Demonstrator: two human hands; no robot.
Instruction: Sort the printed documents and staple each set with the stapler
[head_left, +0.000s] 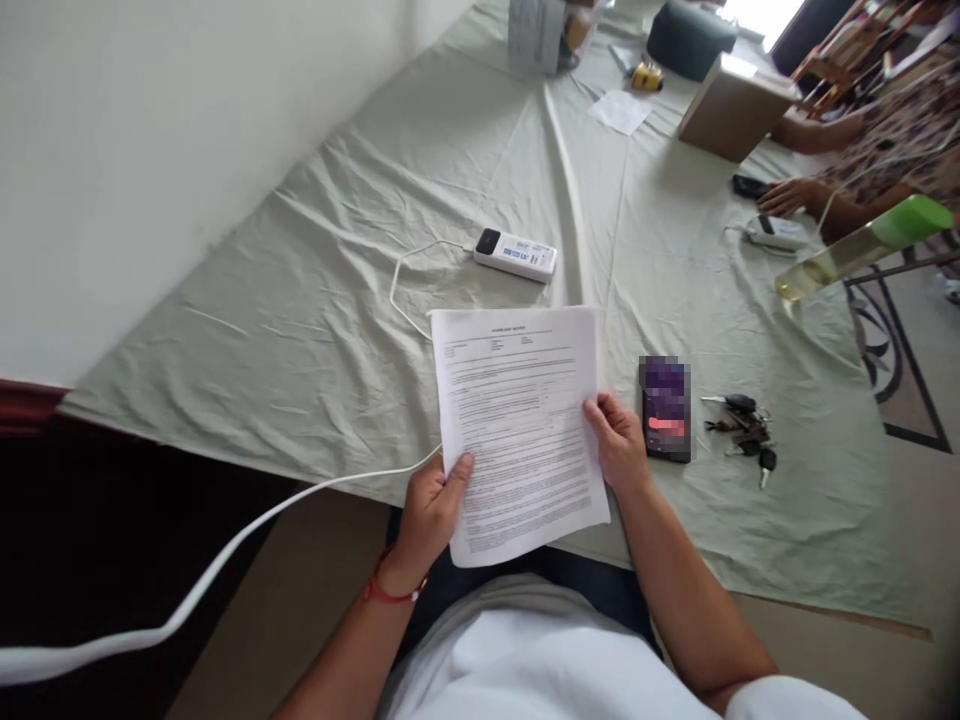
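Observation:
A printed sheet of paper (pixel 521 440), perhaps several in a stack, is held up between my two hands over the table's near edge. My left hand (pixel 436 505) pinches its lower left side, thumb on the printed face. On the right side, my right hand (pixel 619 440) grips the edge with the thumb in front. The fingers behind the paper are hidden. Just right of my right hand lies a phone (pixel 666 410) with a lit, blurred screen. Beyond the paper's top edge rests a white power bank (pixel 515 255) with a cable (pixel 394 285) plugged in.
A bunch of keys (pixel 746 430) lies right of the phone. Farther right are a tilted bottle with a green cap (pixel 862 250), another white power bank (pixel 778 232) and a person's hand (pixel 787 195). A cardboard box (pixel 739 108) stands at the back. A white cable (pixel 247 540) crosses the left.

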